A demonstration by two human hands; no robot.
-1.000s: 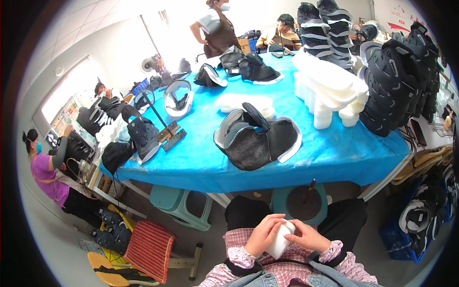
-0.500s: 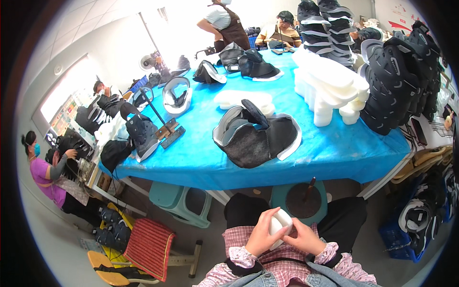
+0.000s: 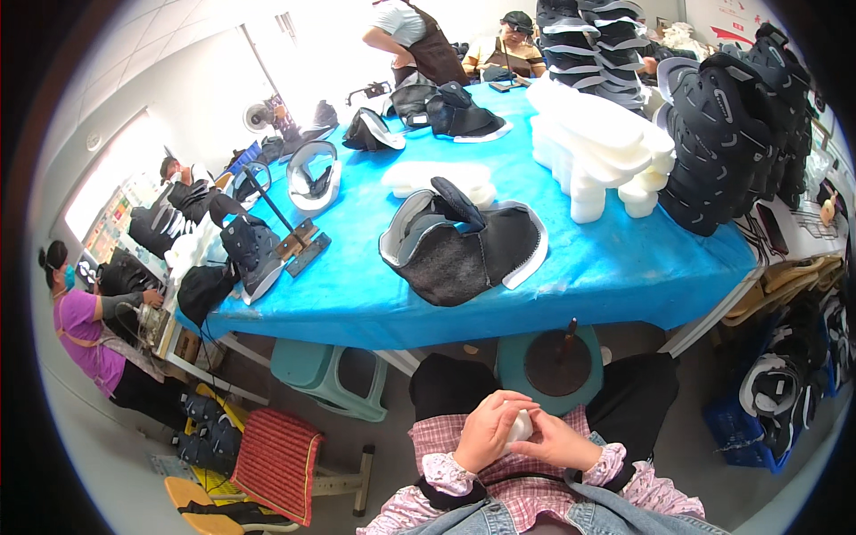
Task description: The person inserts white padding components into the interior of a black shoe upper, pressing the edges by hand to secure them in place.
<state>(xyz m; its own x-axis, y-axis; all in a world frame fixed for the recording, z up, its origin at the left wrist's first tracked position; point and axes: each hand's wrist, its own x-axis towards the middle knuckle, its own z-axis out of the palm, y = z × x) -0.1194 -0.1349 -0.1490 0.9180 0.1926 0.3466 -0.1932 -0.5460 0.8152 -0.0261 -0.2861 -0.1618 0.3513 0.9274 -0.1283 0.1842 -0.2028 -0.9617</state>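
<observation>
Over my lap, both hands are wrapped round a small white piece (image 3: 521, 428), smooth and curved; most of it is hidden by my fingers. My left hand (image 3: 486, 432) covers its left side and top, with the fingers bent over it. From the right, my right hand (image 3: 560, 443) closes on it, fingertips meeting those of the left. Straight ahead, apart from my hands, a black boot liner (image 3: 455, 267) with a grey lining and a white sole edge lies on its side on the blue-covered table (image 3: 357, 316).
White foam shapes (image 3: 597, 134) are stacked on the table, with flatter ones (image 3: 437, 181) behind the liner. Tall stacks of black boot parts (image 3: 718, 147) stand right. A metal stand (image 3: 303, 248) is left. Under the table is a green stool (image 3: 325, 370); a blue crate (image 3: 740, 432) sits right. Several people work around.
My fingers have closed further over the white piece, so less of it shows and its hollow end is now covered. The whole view has shifted slightly.
</observation>
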